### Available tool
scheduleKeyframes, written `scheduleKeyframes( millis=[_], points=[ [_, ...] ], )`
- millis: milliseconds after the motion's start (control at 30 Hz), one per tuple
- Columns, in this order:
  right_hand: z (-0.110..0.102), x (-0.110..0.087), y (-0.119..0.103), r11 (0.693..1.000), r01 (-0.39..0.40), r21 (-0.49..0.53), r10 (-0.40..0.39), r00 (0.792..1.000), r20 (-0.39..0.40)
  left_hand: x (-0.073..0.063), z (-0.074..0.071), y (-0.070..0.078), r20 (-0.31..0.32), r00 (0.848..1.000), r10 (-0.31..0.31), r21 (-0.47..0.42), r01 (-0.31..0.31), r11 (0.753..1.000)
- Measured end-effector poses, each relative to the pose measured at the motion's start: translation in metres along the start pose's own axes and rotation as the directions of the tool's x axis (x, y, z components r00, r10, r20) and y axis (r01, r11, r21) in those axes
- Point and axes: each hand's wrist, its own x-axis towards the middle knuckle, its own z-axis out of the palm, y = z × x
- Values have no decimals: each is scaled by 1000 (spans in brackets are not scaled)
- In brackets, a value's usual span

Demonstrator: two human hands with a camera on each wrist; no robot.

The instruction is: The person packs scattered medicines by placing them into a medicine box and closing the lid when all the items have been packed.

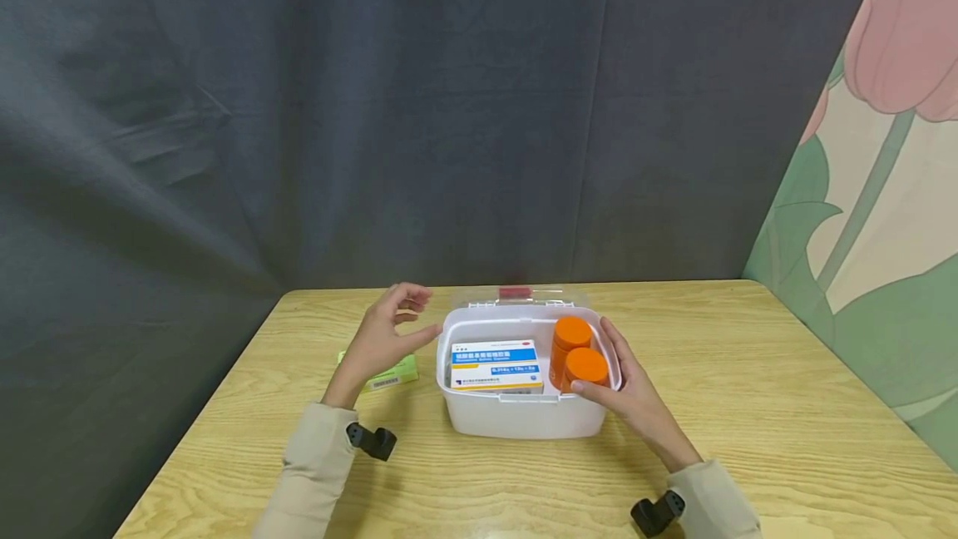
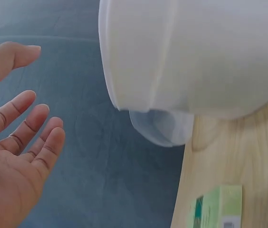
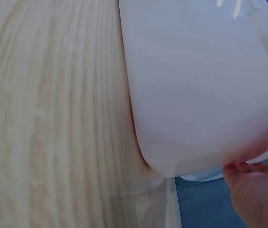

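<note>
A white plastic box (image 1: 524, 418) stands on the table, its clear lid (image 1: 479, 298) swung back behind it. Inside lie a white and blue medicine box (image 1: 496, 366) and two orange-capped bottles (image 1: 572, 331). At the box's right end, my right hand (image 1: 636, 393) grips the rim, the thumb over the front edge by the nearer bottle and the fingers along the outer side. To the left of the box, my left hand (image 1: 385, 339) hovers with spread, loosely bent fingers and holds nothing. Partly hidden behind my left wrist is a green medicine box (image 1: 397, 373) on the table.
The wooden table (image 1: 748, 373) reaches back to a dark grey cloth (image 1: 449, 106). A wall with a painted pink flower (image 1: 906, 32) rises at the right. Each wrist carries a small black camera (image 1: 372, 442).
</note>
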Motion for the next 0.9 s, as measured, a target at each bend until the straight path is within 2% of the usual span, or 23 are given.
scheduleKeyframes(
  millis=[200,300,533,667,733,900],
  points=[
    [-1,0,-1,1000,0,-11,0,1000,0,-11,-11,-9,-25,999,-33,-9,32,999],
    [-1,0,-2,1000,-2,-11,2,1000,0,-17,-16,-8,-42,998,-48,-15,48,999],
    [0,1,-3,1000,-10,-11,10,1000,-3,-36,-36,22,-79,995,-59,-30,57,998],
    [0,2,-4,1000,-5,-2,5,1000,1,-45,-45,16,-115,991,-67,-15,65,998],
    [0,2,-3,1000,-7,1,7,1000,2,-48,-47,7,-130,989,-65,2,66,998],
    [0,1,-2,1000,-19,-6,19,1000,2,-54,-52,-27,-152,983,-104,8,106,994]
  ],
)
